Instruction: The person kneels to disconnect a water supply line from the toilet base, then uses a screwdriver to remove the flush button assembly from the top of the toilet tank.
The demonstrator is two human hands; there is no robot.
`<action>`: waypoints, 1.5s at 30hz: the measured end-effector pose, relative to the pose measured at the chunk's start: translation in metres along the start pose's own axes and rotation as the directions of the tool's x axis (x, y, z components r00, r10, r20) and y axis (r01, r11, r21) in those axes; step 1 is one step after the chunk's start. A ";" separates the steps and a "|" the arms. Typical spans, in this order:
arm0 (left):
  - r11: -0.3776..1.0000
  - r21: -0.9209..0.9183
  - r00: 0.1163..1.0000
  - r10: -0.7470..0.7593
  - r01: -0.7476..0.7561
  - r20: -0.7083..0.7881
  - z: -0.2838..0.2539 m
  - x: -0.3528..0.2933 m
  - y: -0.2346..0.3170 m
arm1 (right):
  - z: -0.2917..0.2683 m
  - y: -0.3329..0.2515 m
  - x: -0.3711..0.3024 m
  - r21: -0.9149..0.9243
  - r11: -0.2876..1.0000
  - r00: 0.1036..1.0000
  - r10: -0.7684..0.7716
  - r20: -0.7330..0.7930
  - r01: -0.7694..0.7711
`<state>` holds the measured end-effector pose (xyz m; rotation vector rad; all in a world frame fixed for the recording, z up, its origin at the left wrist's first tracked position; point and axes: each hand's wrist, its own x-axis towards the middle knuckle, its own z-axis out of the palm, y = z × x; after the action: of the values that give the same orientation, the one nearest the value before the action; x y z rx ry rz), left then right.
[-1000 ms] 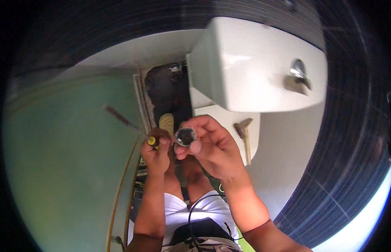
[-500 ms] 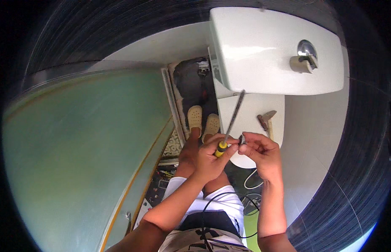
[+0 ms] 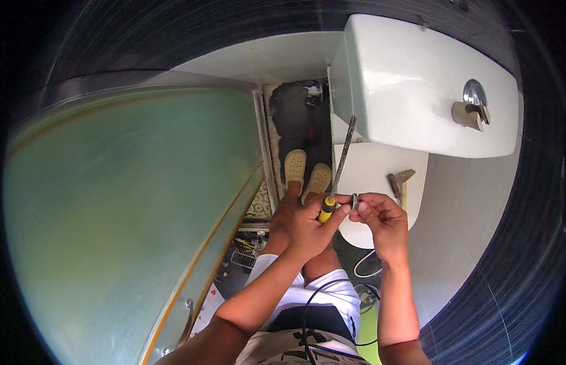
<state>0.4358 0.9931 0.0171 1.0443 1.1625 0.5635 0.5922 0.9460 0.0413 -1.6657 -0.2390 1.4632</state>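
Observation:
My left hand (image 3: 308,230) is closed around a screwdriver (image 3: 344,159) with a yellow and black handle, its long dark shaft pointing up and away. That hand's thumb and forefinger also reach a small dark grey piece (image 3: 355,201), too small to name. From the other side, the fingertips of my right hand (image 3: 387,226) pinch the same piece. Both hands are held over the near part of a white toilet lid (image 3: 371,167). A hammer (image 3: 404,177) with a pale handle lies on the lid beyond my right hand, beside a dark brown tool handle (image 3: 392,184).
Behind the lid stands a white cistern (image 3: 411,79) bearing a round chrome fitting with a beige cylinder (image 3: 468,115). A green glass panel (image 3: 131,194) fills the left side. Scattered tools and a wire rack (image 3: 241,258) lie low beside my legs. A black cable (image 3: 307,307) loops across my lap.
The whole view has shifted, so the cistern and lid appear further right. The small grey piece has turned slightly between my fingers. Both hands keep their grip.

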 end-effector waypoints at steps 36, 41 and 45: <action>0.651 0.296 0.696 0.714 -0.699 0.074 0.118 0.128 0.140 | -0.072 -0.103 0.030 0.312 0.752 0.802 -0.459 -0.384 0.580; 0.888 0.006 0.873 0.452 -0.461 0.186 0.080 0.086 0.144 | -0.067 -0.103 0.019 0.351 0.774 0.850 -0.479 -0.221 0.527; 0.953 -0.267 0.945 0.212 -0.144 0.248 0.073 0.074 0.123 | -0.045 -0.096 0.015 0.366 0.785 0.865 -0.472 -0.168 0.500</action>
<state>0.5461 1.0813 0.0942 0.9821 0.7370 0.6653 0.6735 0.9909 0.0945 -1.1971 -0.2865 0.9775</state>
